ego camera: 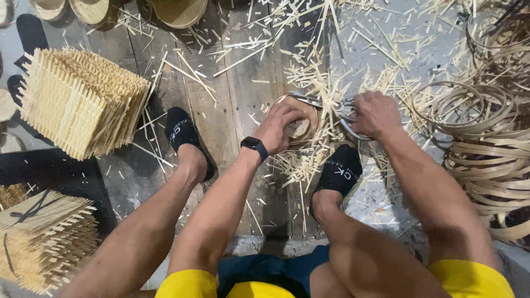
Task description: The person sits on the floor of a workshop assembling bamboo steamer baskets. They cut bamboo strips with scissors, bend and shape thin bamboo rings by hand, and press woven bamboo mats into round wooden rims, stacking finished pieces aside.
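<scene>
Bamboo hoop (301,129) — left hand (279,129) grips rim.

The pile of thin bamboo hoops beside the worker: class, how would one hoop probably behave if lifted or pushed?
A hoop from the pile of bamboo hoops is probably light, since each is only a thin strip. It likely flexes rather than staying rigid, as several rings look oval and uneven. On edge it might roll; here they lie tangled, so one may drag its neighbours.

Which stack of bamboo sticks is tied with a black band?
The lower-left stack: a black band crosses its top. The upper stack shows none.
</scene>
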Motion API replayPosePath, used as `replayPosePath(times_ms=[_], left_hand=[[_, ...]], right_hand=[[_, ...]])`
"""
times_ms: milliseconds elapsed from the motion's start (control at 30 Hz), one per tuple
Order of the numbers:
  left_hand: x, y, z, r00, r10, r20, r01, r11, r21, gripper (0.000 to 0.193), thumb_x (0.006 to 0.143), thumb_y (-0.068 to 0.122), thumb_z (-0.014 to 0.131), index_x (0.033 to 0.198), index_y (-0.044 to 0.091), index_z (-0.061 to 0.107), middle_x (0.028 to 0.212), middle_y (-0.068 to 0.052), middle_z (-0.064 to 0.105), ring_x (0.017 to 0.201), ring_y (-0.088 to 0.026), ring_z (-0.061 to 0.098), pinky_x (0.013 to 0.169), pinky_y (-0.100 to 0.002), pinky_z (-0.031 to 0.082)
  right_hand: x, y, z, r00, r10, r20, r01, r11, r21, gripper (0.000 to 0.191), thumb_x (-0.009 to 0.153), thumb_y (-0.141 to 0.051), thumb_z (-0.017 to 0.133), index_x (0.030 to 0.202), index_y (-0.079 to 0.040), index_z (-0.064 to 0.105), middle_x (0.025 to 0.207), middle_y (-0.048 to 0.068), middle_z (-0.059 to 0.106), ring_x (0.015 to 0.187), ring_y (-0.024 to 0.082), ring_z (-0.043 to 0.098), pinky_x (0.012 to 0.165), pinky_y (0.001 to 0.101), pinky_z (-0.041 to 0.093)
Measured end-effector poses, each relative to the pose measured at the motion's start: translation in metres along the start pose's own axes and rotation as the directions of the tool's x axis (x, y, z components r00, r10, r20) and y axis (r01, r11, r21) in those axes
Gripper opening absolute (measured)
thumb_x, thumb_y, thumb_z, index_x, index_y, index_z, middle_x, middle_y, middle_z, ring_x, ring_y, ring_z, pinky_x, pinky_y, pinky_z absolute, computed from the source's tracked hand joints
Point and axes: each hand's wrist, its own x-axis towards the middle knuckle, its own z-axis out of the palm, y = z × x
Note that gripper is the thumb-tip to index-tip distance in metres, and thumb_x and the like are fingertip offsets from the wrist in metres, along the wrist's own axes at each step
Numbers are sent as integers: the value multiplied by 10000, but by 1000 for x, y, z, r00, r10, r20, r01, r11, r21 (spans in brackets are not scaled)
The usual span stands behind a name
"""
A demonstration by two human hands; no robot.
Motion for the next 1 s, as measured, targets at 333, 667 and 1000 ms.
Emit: replayPosePath(times_ms=[333, 667, 1000], left_hand=[[0, -27, 2, 990, -144, -3, 139, 956, -259, 713, 651, 39, 745, 1344, 139, 611, 1473, -182, 424, 1312, -395, 499, 1121, -437, 411], [31, -43, 18, 749, -662, 11, 564, 629, -536, 313, 912, 296, 730, 1154, 104, 777, 1120, -130, 798, 1027, -248, 719, 880, -347, 568], [14, -19, 42, 831, -520, -198, 385, 793, -472, 269, 904, 253, 772, 1102, 73, 802, 960, -101, 824, 819, -123, 753, 744, -282, 589]], right_hand=[[-7, 40, 48, 948, 240, -208, -163, 929, 332, 400, 898, -459, 712, 1008, -74, 720, 958, 156, 681, 833, 278, 652, 797, 472, 568], [-19, 1, 45, 908, 350, -230, -114, 736, 667, 475, 948, -242, 802, 1293, 26, 615, 1235, 237, 570, 1093, 322, 566, 918, 436, 502], [-18, -70, 14, 973, 178, -148, 46, 479, 877, 207, 862, -196, 821, 992, -39, 786, 812, 83, 754, 685, 143, 653, 634, 299, 518]])
